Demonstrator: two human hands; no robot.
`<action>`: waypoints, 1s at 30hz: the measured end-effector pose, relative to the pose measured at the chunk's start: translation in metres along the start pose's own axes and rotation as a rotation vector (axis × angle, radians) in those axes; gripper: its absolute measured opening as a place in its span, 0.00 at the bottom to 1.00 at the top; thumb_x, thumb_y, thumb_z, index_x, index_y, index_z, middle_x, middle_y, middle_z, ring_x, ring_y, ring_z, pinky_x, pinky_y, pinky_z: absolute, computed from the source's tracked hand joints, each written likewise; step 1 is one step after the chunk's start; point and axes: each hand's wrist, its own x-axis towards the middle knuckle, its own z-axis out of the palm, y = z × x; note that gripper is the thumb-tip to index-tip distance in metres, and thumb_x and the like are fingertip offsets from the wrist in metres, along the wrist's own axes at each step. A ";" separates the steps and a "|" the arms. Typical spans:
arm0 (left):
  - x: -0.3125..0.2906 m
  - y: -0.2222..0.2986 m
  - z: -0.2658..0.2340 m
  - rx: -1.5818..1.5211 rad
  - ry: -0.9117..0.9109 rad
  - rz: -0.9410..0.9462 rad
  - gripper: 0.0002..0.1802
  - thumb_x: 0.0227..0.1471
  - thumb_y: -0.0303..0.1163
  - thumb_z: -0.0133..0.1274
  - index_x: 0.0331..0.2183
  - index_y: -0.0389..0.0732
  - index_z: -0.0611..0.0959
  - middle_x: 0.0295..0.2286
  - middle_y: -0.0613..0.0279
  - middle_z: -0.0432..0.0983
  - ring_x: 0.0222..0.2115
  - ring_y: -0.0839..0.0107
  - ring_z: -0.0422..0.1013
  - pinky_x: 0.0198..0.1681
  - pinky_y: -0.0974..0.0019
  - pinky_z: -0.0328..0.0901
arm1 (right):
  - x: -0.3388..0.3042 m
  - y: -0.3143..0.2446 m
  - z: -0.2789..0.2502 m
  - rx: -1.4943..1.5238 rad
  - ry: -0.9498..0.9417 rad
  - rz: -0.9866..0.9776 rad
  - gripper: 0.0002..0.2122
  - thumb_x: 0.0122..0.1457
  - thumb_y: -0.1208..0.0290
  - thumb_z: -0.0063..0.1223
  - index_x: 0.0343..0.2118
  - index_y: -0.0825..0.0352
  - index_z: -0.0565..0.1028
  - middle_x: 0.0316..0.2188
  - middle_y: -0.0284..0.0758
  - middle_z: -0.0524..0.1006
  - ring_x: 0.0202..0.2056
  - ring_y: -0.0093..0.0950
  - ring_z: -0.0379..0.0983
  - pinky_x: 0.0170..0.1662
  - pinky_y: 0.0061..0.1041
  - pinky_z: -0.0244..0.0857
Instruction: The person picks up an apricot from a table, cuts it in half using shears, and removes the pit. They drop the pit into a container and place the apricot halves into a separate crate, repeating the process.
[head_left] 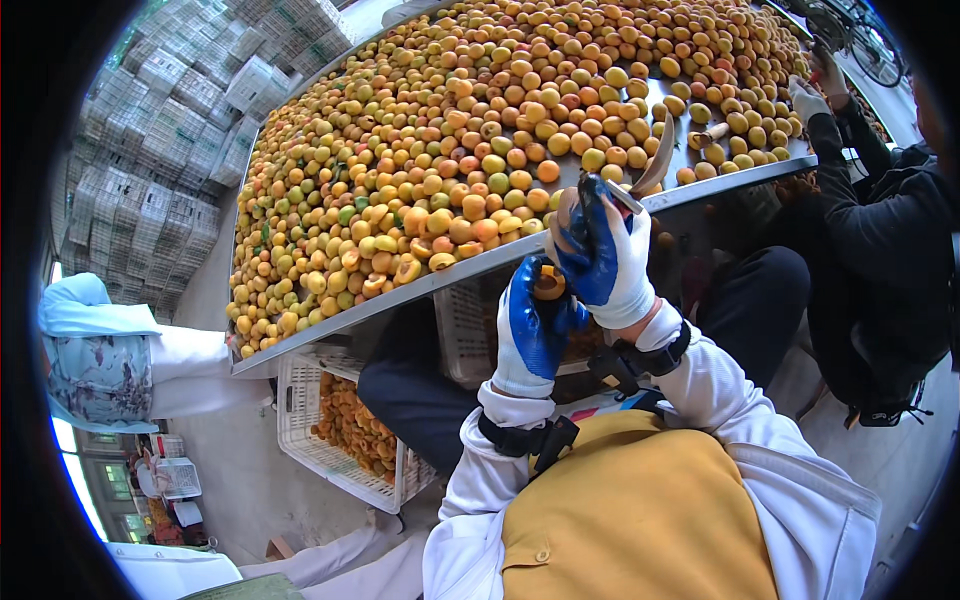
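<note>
Just off the table's near edge, my left hand [527, 335], in a white glove with a blue coated palm, is closed around a cut apricot [548, 284]; its hollowed inner side shows. My right hand [608, 252], gloved alike, grips a knife [657, 162] whose curved blade points up and away over the table edge. Both hands are close together, the right one just above the left, its fingertips near the apricot. How the fingers meet the fruit is partly hidden. Beyond them, heaped whole apricots [430, 130] cover a metal-edged table [400, 294], with a few cut halves near the rim.
Below the table at left stands a white plastic crate [345, 484] holding cut apricots [355, 428]. A co-worker [880, 240] sits at the right, gloved hands over the fruit. Another knife [708, 136] lies among the apricots. Stacked crates [150, 170] fill the far left; a person in light blue [100, 350] stands nearer.
</note>
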 end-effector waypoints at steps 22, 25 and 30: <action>0.008 -0.010 0.044 -0.005 0.091 0.160 0.16 0.66 0.40 0.43 0.43 0.40 0.79 0.36 0.67 0.75 0.36 0.79 0.72 0.39 0.71 0.71 | 0.020 0.011 -0.045 0.514 -0.008 0.316 0.18 0.69 0.53 0.42 0.21 0.53 0.64 0.15 0.23 0.57 0.14 0.19 0.52 0.18 0.23 0.47; 0.004 0.001 0.043 0.118 0.112 0.191 0.16 0.66 0.41 0.43 0.42 0.41 0.79 0.32 0.67 0.74 0.32 0.80 0.72 0.35 0.69 0.71 | 0.023 0.010 -0.050 0.541 -0.090 0.357 0.19 0.69 0.52 0.41 0.21 0.53 0.64 0.15 0.23 0.57 0.14 0.19 0.52 0.18 0.23 0.46; 0.012 0.020 0.023 -0.188 0.168 0.074 0.19 0.67 0.45 0.42 0.41 0.39 0.78 0.27 0.65 0.74 0.27 0.77 0.72 0.33 0.67 0.72 | 0.013 0.002 -0.050 0.173 -0.098 0.208 0.16 0.70 0.57 0.41 0.25 0.58 0.66 0.16 0.24 0.59 0.15 0.19 0.57 0.18 0.24 0.52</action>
